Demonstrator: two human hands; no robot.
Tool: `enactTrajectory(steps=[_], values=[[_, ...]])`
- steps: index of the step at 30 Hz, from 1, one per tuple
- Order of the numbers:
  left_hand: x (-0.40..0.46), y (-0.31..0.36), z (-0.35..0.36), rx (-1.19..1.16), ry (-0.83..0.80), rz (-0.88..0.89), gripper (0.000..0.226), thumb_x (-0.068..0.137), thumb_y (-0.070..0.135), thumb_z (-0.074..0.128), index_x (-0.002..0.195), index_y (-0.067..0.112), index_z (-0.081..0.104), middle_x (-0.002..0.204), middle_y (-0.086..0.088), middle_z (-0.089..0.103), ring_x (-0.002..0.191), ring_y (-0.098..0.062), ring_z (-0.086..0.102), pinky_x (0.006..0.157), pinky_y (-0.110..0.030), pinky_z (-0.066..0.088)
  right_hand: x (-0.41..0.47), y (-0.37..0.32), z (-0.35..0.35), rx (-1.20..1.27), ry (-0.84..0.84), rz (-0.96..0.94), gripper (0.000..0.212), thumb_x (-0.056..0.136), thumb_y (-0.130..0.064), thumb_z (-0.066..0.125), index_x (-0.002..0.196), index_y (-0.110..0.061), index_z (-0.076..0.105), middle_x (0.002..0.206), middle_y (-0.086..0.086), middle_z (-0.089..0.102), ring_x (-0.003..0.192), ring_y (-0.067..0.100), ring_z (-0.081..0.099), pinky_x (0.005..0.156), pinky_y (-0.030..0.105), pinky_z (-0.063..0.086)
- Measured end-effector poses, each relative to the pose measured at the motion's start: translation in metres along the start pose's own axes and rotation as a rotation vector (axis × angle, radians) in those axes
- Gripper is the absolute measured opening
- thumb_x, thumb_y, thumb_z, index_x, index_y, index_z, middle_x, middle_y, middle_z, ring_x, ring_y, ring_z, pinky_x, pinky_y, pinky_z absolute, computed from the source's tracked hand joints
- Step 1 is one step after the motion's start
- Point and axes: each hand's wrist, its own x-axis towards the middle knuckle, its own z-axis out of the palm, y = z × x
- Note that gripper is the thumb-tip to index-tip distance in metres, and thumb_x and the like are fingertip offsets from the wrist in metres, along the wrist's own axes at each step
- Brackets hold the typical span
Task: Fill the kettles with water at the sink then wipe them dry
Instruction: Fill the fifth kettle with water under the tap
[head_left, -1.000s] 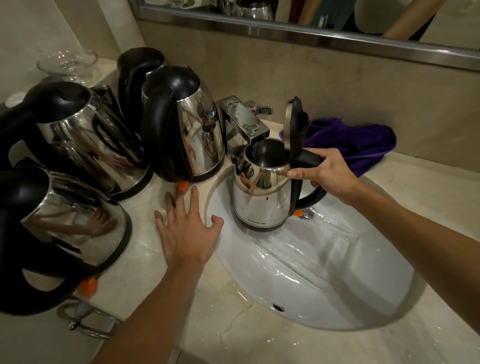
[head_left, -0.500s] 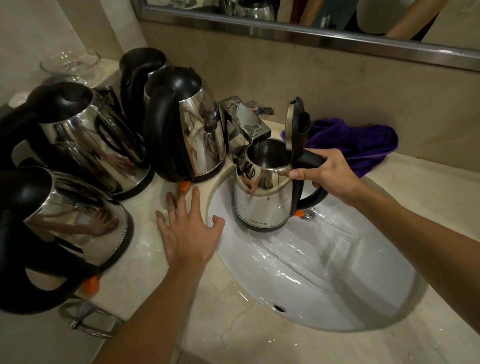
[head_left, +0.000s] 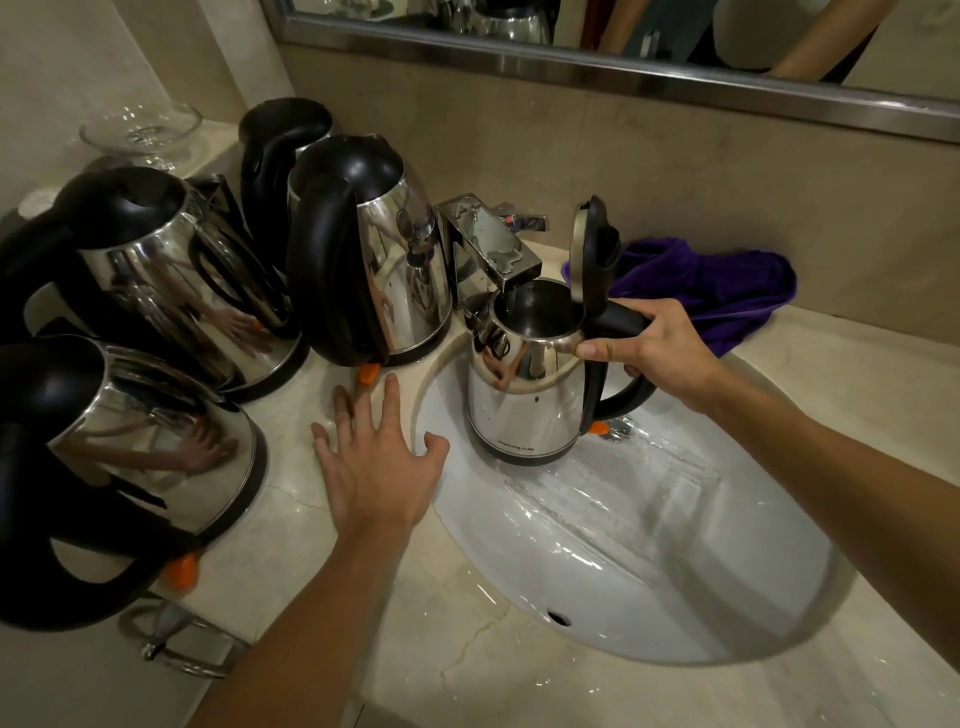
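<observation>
My right hand (head_left: 655, 349) grips the black handle of a steel kettle (head_left: 524, 395) held in the white sink (head_left: 675, 561), its lid flipped up, right under the chrome tap (head_left: 488, 244). I cannot tell whether water runs from the tap. My left hand (head_left: 376, 462) rests flat with spread fingers on the marble counter at the sink's left rim. Several other steel kettles with black handles stand on the counter at left: one by the tap (head_left: 374, 254), one further left (head_left: 166, 275), one nearest me (head_left: 119, 452). A purple cloth (head_left: 717, 291) lies behind the sink.
A black kettle (head_left: 280, 140) stands at the back by the wall, beside a glass dish (head_left: 140, 130). A mirror frame (head_left: 623, 73) runs above the counter. The sink bowl is wet. A metal ring holder (head_left: 176, 639) hangs below the counter's left front edge.
</observation>
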Motion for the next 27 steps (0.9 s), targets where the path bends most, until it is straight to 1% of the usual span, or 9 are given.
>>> enactTrajectory(steps=[6, 10, 14, 17, 21, 27], values=[[-0.0001, 0.0001, 0.0005, 0.006, -0.002, 0.002, 0.081, 0.093, 0.063, 0.033, 0.163, 0.030, 0.006, 0.169, -0.004, 0.014, 0.157, -0.027, 0.003, 0.124, -0.054, 0.009, 0.0006, 0.0007, -0.0003, -0.009, 0.002, -0.016, 0.043, 0.074, -0.029, 0.082, 0.112, -0.011, 0.074, 0.074, 0.012, 0.057, 0.056, 0.014, 0.047, 0.048, 0.022, 0.039], [0.0000, -0.0007, 0.0012, -0.006, 0.011, 0.002, 0.080, 0.093, 0.061, 0.035, 0.162, 0.029, 0.011, 0.168, -0.004, 0.018, 0.157, -0.027, 0.006, 0.124, -0.055, 0.012, 0.0009, 0.0013, -0.0004, -0.025, 0.001, -0.018, 0.041, 0.074, -0.031, 0.082, 0.110, -0.013, 0.074, 0.076, 0.012, 0.059, 0.058, 0.014, 0.049, 0.050, 0.022, 0.040], [-0.0001, -0.0003, 0.0004, -0.009, 0.003, 0.000, 0.081, 0.092, 0.062, 0.034, 0.162, 0.029, 0.010, 0.169, -0.004, 0.017, 0.157, -0.027, 0.005, 0.124, -0.055, 0.010, 0.0013, 0.0030, -0.0011, -0.035, 0.004, -0.021, 0.043, 0.076, -0.029, 0.082, 0.113, -0.009, 0.073, 0.077, 0.023, 0.058, 0.058, 0.015, 0.049, 0.050, 0.021, 0.040], [-0.0007, 0.0007, -0.0008, -0.002, 0.001, -0.002, 0.081, 0.093, 0.062, 0.034, 0.163, 0.030, 0.008, 0.169, -0.004, 0.014, 0.157, -0.027, 0.004, 0.124, -0.055, 0.010, 0.0020, 0.0042, -0.0008, -0.040, 0.006, -0.015, 0.044, 0.075, -0.030, 0.082, 0.114, -0.011, 0.074, 0.074, 0.011, 0.061, 0.059, 0.014, 0.051, 0.050, 0.020, 0.041], [-0.0007, 0.0009, -0.0020, 0.002, -0.004, 0.003, 0.081, 0.093, 0.062, 0.033, 0.163, 0.030, 0.007, 0.169, -0.004, 0.014, 0.157, -0.027, 0.004, 0.124, -0.055, 0.010, 0.0018, 0.0044, -0.0008, -0.034, 0.018, -0.009, 0.045, 0.074, -0.030, 0.082, 0.115, -0.012, 0.074, 0.072, 0.002, 0.063, 0.058, 0.010, 0.052, 0.051, 0.018, 0.042], [-0.0007, 0.0016, -0.0032, -0.006, -0.008, 0.002, 0.081, 0.094, 0.062, 0.034, 0.163, 0.030, 0.006, 0.170, -0.004, 0.012, 0.157, -0.027, 0.003, 0.124, -0.054, 0.009, 0.0012, 0.0033, 0.0000, -0.017, 0.011, -0.005, 0.042, 0.074, -0.030, 0.082, 0.112, -0.015, 0.074, 0.072, 0.003, 0.062, 0.059, 0.013, 0.051, 0.051, 0.020, 0.042]])
